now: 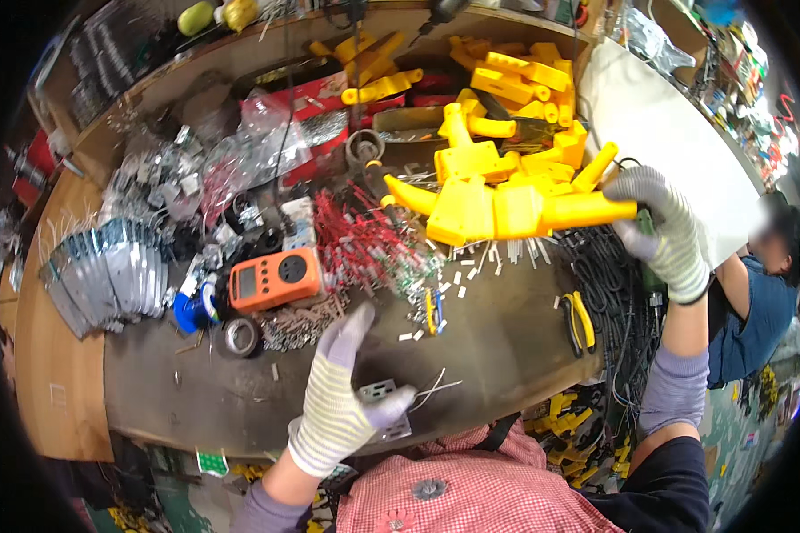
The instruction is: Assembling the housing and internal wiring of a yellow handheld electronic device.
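Observation:
My right hand [662, 226], in a striped knit glove, is wrapped round a green power screwdriver [652, 277] that points down at the right of the bench. Beside its fingers lies the handle end of a yellow plastic housing [507, 211], one of several piled together. At the front edge, my left hand [338, 400], gloved likewise, has its fingers and thumb apart. Under and beside its thumb is a metal plate with holes [396, 430], partly hidden, with thin white wires [436, 387] next to it. Whether the left hand touches the plate I cannot tell.
An orange meter [276, 278], tape roll [242, 338] and red wires [356, 226] lie left of middle. Metal strips [107, 275] fan out far left. Yellow-handled pliers [580, 322] lie beside black cables [600, 275]. Another person [756, 293] is at the right.

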Demonstrator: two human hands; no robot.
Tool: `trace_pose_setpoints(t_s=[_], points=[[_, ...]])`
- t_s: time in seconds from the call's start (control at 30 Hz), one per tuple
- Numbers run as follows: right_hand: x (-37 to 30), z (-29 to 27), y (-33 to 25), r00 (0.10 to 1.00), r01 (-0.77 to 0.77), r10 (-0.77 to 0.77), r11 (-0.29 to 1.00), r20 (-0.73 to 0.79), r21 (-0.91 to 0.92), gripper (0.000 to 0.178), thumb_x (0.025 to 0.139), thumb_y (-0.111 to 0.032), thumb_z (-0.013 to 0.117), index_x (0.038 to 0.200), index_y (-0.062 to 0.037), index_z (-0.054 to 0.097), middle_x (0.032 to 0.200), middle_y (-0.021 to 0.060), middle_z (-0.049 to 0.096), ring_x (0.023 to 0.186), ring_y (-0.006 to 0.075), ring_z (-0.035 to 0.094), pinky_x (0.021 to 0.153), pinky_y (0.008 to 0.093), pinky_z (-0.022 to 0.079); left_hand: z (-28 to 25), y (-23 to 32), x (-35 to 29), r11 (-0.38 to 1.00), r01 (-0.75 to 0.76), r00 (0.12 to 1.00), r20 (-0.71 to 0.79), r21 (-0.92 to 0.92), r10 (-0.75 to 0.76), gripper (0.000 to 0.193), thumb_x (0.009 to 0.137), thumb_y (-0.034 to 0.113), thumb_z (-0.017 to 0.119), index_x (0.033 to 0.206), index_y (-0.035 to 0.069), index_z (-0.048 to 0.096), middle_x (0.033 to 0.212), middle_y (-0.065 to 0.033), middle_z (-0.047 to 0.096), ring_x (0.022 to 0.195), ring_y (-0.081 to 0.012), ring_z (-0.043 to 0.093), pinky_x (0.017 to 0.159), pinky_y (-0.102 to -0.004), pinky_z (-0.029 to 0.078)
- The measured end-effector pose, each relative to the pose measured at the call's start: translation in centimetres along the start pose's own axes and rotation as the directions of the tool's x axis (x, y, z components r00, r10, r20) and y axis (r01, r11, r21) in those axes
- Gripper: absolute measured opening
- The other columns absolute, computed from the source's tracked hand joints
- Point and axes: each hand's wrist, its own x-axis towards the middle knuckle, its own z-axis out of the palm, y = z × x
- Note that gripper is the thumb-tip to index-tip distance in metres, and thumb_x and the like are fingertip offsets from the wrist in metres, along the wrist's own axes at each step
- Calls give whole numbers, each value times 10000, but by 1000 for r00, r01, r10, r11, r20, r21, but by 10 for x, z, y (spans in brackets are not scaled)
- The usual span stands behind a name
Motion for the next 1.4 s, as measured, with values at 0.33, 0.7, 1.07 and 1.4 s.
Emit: trace_pose_setpoints(t_s=[0.33, 0.7, 1.07, 1.4], points=[[-10, 49, -30, 982, 145, -176, 935, 67, 324, 346, 771, -40, 740, 1112, -33, 680, 1067, 117, 641, 998, 254, 634, 856, 371, 514, 9, 21, 41, 980, -190, 969, -146, 63, 197, 600, 642, 203, 890, 1188, 63, 683, 1110, -130, 684, 1011, -306, 665, 920, -389, 529], [-69, 167, -48, 915, -253, 297, -102, 272, 962, 1023, 769, -499, 833, 1548, -91, 310, 1456, 77, 513, 1344, 242, 495, 1094, 427, 430, 25, 33, 30, 977, -204, 946, -245, 60, 213, 646, 629, 147, 883, 1230, 58, 662, 1154, -134, 661, 1058, -302, 643, 919, -402, 530], [-42, 174, -61, 905, -119, 346, -354, 248, 927, 730, 735, -416, 812, 1357, -155, 534, 1401, 188, 530, 1294, 373, 535, 1088, 498, 457, 41, 32, 14, 968, -253, 961, -116, 8, 252, 804, 736, 179, 844, 1434, 41, 468, 1357, -187, 535, 1218, -361, 523, 1025, -451, 456], [-43, 167, -82, 816, -137, 551, -103, 171, 985, 681, 810, -385, 778, 1357, -61, 534, 1319, 176, 586, 1215, 308, 592, 1034, 444, 502, 46, 45, 9, 928, -269, 959, -15, 256, 282, 821, 637, 195, 891, 1373, 78, 546, 1355, -170, 478, 1222, -352, 502, 981, -443, 479]])
